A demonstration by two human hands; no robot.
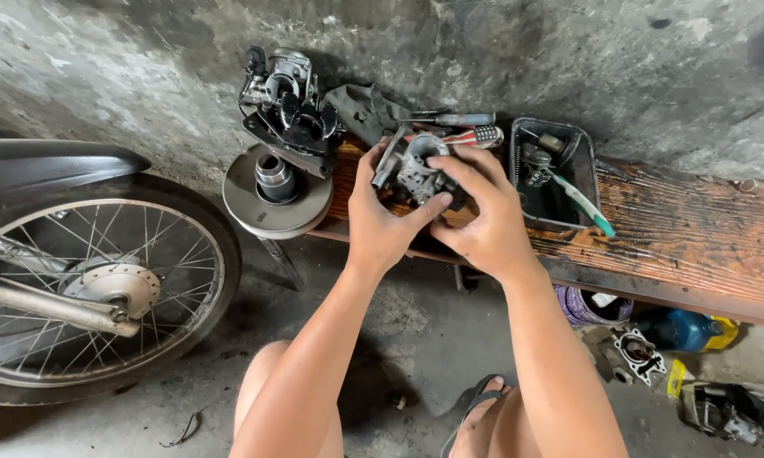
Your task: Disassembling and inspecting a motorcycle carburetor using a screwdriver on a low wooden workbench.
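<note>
Wheel: a spoked motorcycle wheel (85, 284) stands far left of the bench, under a dark fender.
Pulley disc: a round metal disc (273, 197) sits at the bench's left end, an engine part (287, 102) behind it.
Left hand (384, 216): fingers wrapped round the carburetor (419, 168), seemingly to steady it over the bench.
Right hand (484, 212): fingers curled on the carburetor's right side.
Tray: a black tray (568, 212) of small parts, right of the hands.
Bench: worn wooden plank (687, 237) against a rough grey concrete wall; stained concrete floor below.
</note>
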